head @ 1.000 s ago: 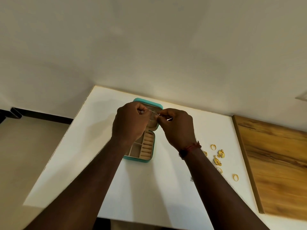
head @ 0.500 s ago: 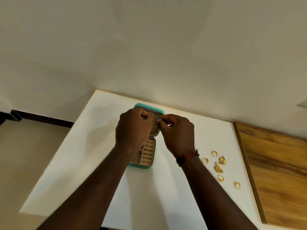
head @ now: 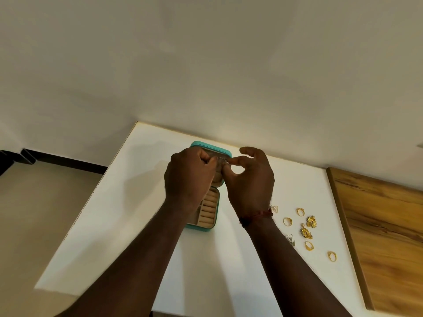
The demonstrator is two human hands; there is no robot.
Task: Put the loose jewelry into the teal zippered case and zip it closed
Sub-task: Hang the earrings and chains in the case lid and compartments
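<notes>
your teal case (head: 211, 148) lies open on the white tabletop (head: 114, 225), close to the far edge and about midway along it. its lid stands up toward the wall, and the beige ring rolls (head: 207, 209) in the base face you.

both your hands are raised over the case, in front of the lid. your left hand (head: 190, 177) has its fingers curled in, pinching one end of a small silvery piece (head: 223, 160). your right hand (head: 249, 179) pinches the other end between thumb and forefinger, with the other fingers lifted and spread. what kind of piece it is, you cannot tell from here. a red thread (head: 256, 217) circles your right wrist.

the loose jewelry lies toward the right edge of the tabletop: four gold rings (head: 287, 221), two ornate gold earrings (head: 306, 232) among them, and two small silver pieces (head: 274, 208) just beside your right forearm. a wooden board (head: 377, 236) runs along the right edge.
</notes>
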